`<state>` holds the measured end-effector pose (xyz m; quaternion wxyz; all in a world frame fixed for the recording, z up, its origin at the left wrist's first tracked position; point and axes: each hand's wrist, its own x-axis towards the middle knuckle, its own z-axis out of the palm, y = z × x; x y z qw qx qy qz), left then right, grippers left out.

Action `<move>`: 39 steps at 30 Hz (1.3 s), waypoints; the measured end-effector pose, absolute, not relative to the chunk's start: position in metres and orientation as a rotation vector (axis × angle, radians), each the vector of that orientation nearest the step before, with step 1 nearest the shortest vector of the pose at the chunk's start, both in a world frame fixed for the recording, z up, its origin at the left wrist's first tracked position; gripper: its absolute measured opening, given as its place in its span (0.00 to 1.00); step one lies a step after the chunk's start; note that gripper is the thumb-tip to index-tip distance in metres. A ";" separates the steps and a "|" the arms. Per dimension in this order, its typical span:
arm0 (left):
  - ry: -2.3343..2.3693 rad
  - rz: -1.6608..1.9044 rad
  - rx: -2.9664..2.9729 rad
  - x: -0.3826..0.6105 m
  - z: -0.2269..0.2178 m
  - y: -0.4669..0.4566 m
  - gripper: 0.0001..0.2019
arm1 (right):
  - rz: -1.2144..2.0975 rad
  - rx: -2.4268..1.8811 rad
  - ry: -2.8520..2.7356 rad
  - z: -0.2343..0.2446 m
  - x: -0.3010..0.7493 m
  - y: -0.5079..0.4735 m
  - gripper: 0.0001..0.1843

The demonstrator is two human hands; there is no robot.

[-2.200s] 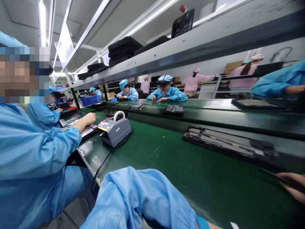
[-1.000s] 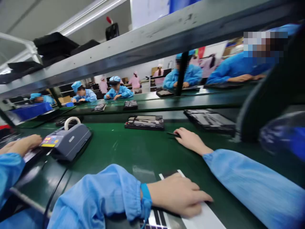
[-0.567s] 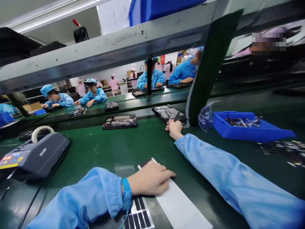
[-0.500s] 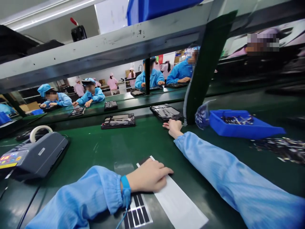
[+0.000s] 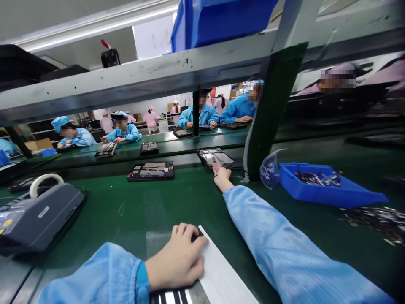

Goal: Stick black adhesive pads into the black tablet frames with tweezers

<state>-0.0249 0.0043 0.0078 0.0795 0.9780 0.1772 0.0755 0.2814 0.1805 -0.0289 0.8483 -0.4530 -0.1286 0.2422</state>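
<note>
My left hand [image 5: 177,257] lies near the table's front edge, fingers curled loosely on a white strip [image 5: 221,274] with a striped black end. My right hand [image 5: 221,174] is stretched far forward and touches the front edge of an opened black device [image 5: 215,158] lying on the conveyor. Its fingers rest on the device's rim; whether they grip it is unclear. A second opened black device [image 5: 151,170] lies to the left on the same belt.
A grey tape dispenser [image 5: 38,213] sits at the left. A blue bin of small parts [image 5: 329,185] stands right of a dark green post [image 5: 272,114]. Loose dark parts [image 5: 376,217] lie at far right. Workers in blue sit across the line.
The view swung right from a neighbouring worker to my own bench. My right hand reached forward to the black device. My left hand slid back toward me along the white strip.
</note>
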 end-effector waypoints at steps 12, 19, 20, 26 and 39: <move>0.496 0.196 2.945 -0.024 0.009 0.003 0.16 | 0.432 -1.113 -0.347 -0.025 0.284 0.173 0.21; 0.517 0.197 2.944 -0.023 0.009 0.002 0.16 | 0.310 -1.250 -0.416 -0.021 0.275 0.176 0.10; 0.520 0.197 2.944 -0.023 0.009 0.002 0.16 | 0.291 -1.274 -0.417 -0.020 0.274 0.177 0.09; 0.522 0.197 2.936 -0.024 0.009 0.003 0.16 | 0.204 -1.347 -0.441 -0.021 0.266 0.171 0.05; 0.461 0.230 2.965 -0.020 0.005 0.010 0.19 | 0.521 -1.231 -0.611 -0.020 0.189 0.039 0.18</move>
